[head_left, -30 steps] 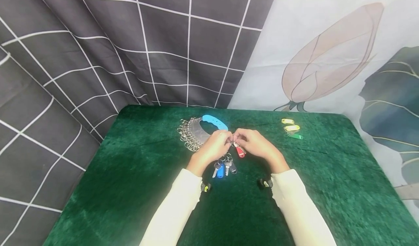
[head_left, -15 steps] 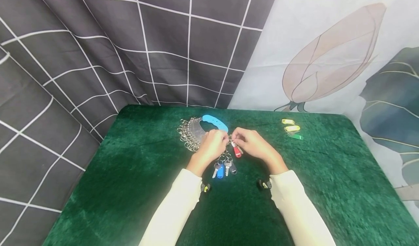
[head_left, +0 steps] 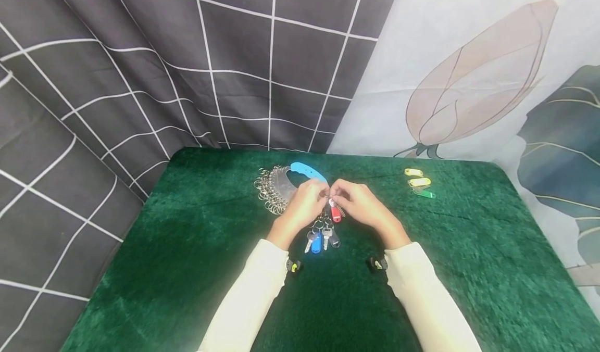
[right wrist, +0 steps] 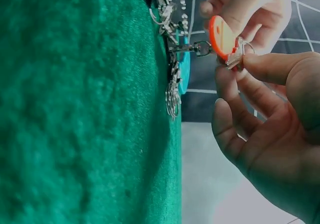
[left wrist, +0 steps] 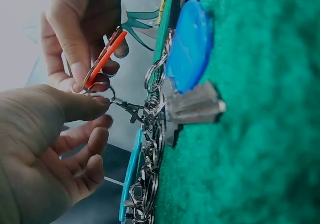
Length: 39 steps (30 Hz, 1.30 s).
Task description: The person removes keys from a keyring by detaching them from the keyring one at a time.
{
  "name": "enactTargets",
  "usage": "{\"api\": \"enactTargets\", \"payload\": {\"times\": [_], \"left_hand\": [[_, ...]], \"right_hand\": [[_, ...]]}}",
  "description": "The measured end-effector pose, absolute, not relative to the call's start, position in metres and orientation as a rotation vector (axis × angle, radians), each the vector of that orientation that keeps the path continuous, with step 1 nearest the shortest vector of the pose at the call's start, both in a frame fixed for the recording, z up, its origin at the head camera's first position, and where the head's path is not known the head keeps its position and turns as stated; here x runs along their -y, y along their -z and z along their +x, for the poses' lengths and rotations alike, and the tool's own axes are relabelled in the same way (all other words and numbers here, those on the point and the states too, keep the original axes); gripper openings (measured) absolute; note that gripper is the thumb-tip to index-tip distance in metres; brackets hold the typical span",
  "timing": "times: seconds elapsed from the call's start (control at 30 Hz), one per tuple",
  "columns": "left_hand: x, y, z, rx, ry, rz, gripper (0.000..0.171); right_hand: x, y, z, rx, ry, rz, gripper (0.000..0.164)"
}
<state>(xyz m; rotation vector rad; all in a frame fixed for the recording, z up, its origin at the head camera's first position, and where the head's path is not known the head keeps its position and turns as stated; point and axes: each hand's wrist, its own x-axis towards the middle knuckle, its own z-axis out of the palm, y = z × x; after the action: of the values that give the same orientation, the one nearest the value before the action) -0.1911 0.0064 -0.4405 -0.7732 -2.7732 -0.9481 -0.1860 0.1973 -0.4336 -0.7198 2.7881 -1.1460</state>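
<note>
In the head view my left hand (head_left: 307, 201) and right hand (head_left: 361, 198) meet fingertip to fingertip over the cloth. A red key tag (head_left: 336, 214) hangs below the right fingertips. My left thumb and finger pinch a split ring (left wrist: 113, 90), which a metal swivel clasp (left wrist: 131, 109) links to a row of clasps. The right hand pinches the red tag and a silver key (right wrist: 235, 59) close against that ring. Left of the hands lies a fan-shaped key holder with a blue handle (head_left: 307, 171) and many rings (head_left: 268, 193), partly hidden by the left hand.
On the holder's near side lie a blue tag (head_left: 316, 242) and a dark grey tag (head_left: 334, 240), each with a key. At the back right are two yellow tags (head_left: 419, 182) and a green tag (head_left: 425, 194). Green velvet (head_left: 201, 268) covers the table.
The right hand has shifted slightly left, and the gap between both hands' fingertips has closed. The red tag has swung left and hangs more upright. The left hand has hardly moved.
</note>
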Motion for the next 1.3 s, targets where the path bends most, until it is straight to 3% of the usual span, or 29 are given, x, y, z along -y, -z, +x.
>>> {"api": "enactTargets", "payload": {"times": [0.53, 1.3], "left_hand": [[-0.0014, 0.4407, -0.1931, 2.803, 0.903, -0.702, 0.006], [-0.0058, 0.4347, -0.1897, 2.699, 0.825, -0.808, 0.013]], "right_hand": [[-0.1960, 0.4352, -0.1868, -2.825, 1.118, -0.783, 0.008], [-0.1955, 0.4350, -0.1881, -2.812, 1.182, -0.787, 0.008]]}}
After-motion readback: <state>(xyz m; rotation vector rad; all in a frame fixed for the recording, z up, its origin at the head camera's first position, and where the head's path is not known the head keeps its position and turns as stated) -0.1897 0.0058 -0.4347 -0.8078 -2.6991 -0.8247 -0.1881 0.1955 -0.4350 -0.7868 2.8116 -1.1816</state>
